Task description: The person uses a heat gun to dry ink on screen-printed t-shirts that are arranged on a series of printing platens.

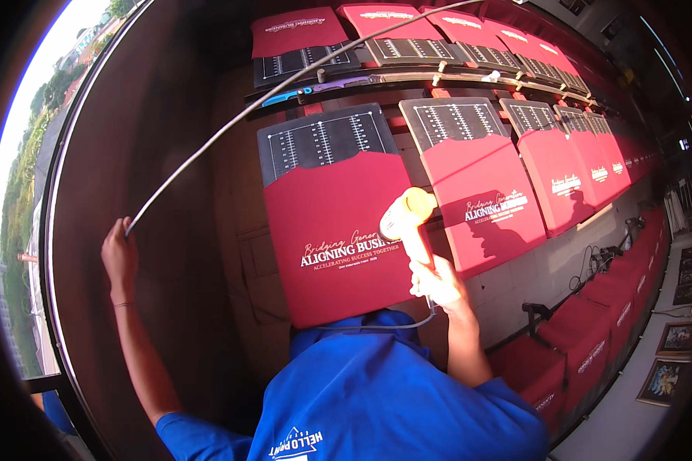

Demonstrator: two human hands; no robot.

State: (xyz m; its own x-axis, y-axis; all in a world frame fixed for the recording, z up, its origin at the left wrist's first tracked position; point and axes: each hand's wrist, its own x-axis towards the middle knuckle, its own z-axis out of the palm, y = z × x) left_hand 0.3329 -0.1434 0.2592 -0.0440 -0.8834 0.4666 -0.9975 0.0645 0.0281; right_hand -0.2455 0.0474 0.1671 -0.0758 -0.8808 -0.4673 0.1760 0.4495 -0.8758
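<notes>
We held a handheld dryer [406, 219] over the edge of a red shirt [338, 203].
Our right hand [438, 284] was wrapped around its handle, the yellow-lit head appearing in front of the gap between that shirt and the second red shirt [473, 169]; a thin cable [377, 327] ran from the handle across our blue top [377, 376]. Our left hand [120, 250], raised well apart at the left, had its fingers closed on a long grey cord [223, 127] that slanted up to the right. Around us, more red shirts [565, 173] lay on black ruled boards [323, 138] in rows.
</notes>
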